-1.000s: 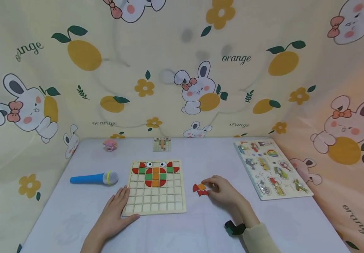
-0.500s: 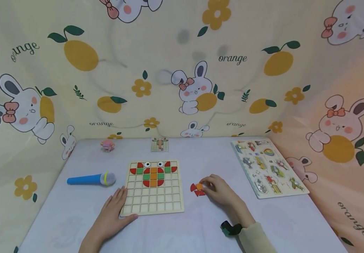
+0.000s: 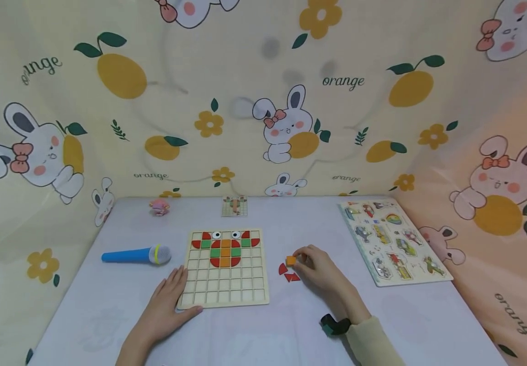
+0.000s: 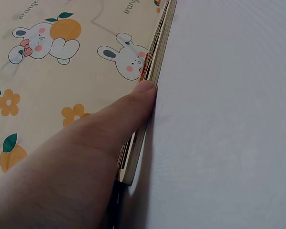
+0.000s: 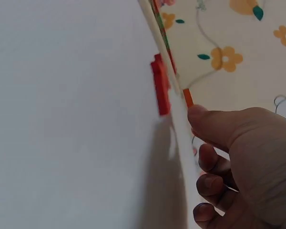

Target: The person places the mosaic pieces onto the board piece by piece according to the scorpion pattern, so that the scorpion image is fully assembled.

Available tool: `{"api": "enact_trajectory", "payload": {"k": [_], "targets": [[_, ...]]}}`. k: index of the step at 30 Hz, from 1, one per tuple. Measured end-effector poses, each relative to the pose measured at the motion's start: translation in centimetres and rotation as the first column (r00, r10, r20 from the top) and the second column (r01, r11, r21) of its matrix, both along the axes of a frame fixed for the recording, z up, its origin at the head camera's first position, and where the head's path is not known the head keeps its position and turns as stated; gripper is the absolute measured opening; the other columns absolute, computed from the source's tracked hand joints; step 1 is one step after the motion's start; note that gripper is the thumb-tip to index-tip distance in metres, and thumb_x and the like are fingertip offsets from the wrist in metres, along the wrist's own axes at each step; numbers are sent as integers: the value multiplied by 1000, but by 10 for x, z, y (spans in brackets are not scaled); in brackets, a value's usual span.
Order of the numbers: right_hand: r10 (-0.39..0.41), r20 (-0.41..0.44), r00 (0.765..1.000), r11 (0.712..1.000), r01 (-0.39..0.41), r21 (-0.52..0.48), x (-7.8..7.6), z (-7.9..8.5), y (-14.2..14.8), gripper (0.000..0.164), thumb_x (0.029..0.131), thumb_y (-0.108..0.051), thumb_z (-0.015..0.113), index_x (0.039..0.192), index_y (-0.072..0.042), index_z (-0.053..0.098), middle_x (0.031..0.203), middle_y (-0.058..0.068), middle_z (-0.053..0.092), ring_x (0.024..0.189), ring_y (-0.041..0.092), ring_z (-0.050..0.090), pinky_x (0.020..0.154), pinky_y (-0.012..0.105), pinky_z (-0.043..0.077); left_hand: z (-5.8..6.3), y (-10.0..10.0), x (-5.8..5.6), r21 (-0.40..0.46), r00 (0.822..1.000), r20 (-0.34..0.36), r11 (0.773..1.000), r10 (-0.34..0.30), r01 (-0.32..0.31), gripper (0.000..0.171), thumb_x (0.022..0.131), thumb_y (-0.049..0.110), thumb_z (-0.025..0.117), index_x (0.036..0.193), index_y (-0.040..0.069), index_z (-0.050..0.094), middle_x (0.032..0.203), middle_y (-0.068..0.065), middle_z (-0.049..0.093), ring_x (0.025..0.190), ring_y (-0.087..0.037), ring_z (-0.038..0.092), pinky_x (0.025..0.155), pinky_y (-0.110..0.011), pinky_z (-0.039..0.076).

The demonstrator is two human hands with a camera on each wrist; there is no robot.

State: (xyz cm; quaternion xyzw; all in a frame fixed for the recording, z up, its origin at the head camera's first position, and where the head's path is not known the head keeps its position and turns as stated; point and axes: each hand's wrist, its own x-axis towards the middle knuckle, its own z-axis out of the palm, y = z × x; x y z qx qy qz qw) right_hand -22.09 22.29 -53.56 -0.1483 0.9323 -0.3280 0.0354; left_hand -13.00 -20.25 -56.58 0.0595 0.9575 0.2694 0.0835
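My right hand [image 3: 320,269] pinches an orange square tile [image 3: 290,261] between thumb and fingers, just above the table. In the right wrist view the tile [image 5: 188,98] juts past the thumb tip. Several red tiles [image 3: 289,277] lie just below it on the cloth. To their left is a wooden grid board [image 3: 226,294], whose upper cells hold red, green, orange and eye-patterned tiles. My left hand [image 3: 164,307] rests at the board's lower left corner, fingers straight along the left side. Its thumb touches the front edge, as the left wrist view also shows of the board [image 4: 138,143].
A blue toy microphone [image 3: 135,255] lies left of the board. Behind are a small pink toy [image 3: 159,207] and a pattern card [image 3: 234,207]. A picture puzzle board [image 3: 393,244] lies at the right. Patterned cloth walls [image 3: 226,152] enclose the table.
The orange tile has come up off the red tiles, pinched in my right hand, and moved slightly away from me. My left hand has stayed at the board's corner.
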Motion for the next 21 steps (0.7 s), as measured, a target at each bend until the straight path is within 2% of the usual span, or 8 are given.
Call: {"api": "enact_trajectory", "payload": {"k": [7, 10, 15, 18, 21], "targets": [[-8, -48, 999, 999, 6, -42, -6, 10, -37, 22, 97, -16, 79, 118, -13, 74, 93, -4, 60, 81, 14, 52, 67, 25, 47, 1, 0, 1, 4, 1000, -9, 1000, -1, 1, 121, 87, 77, 68, 167, 1, 21, 176, -18, 17, 164, -41, 9, 131, -64, 8], [31, -72, 997, 998, -35, -59, -4, 12, -62, 21, 98, -15, 77, 119, -11, 74, 93, -3, 59, 79, 14, 50, 65, 24, 45, 1, 0, 1, 3, 1000, -5, 1000, 0, 0, 121, 87, 77, 68, 167, 1, 21, 176, -18, 17, 164, -41, 9, 131, -63, 7], [140, -117, 983, 987, -148, -62, 0, 14, -102, 22, 99, -17, 76, 119, -8, 73, 91, -3, 58, 78, 12, 49, 65, 23, 42, 0, -1, 1, 5, 1000, -6, 1000, 2, -2, 121, 86, 78, 68, 168, 1, 21, 176, -18, 17, 164, -41, 9, 131, -63, 8], [189, -122, 974, 978, -198, -68, 4, 15, -123, 23, 100, -19, 77, 119, -6, 73, 91, -3, 58, 78, 13, 50, 65, 24, 43, 0, -1, 0, 6, 1000, -9, 1000, 2, -2, 121, 87, 78, 68, 168, 2, 21, 176, -17, 16, 164, -41, 9, 131, -63, 8], [205, -104, 973, 974, -213, -81, 8, 16, -139, 23, 99, -20, 78, 117, -7, 74, 93, -2, 61, 82, 13, 52, 68, 22, 46, 1, 0, 0, 3, 1000, -13, 1000, 0, 0, 120, 87, 78, 67, 168, 1, 21, 176, -17, 17, 164, -41, 9, 131, -64, 9]]}}
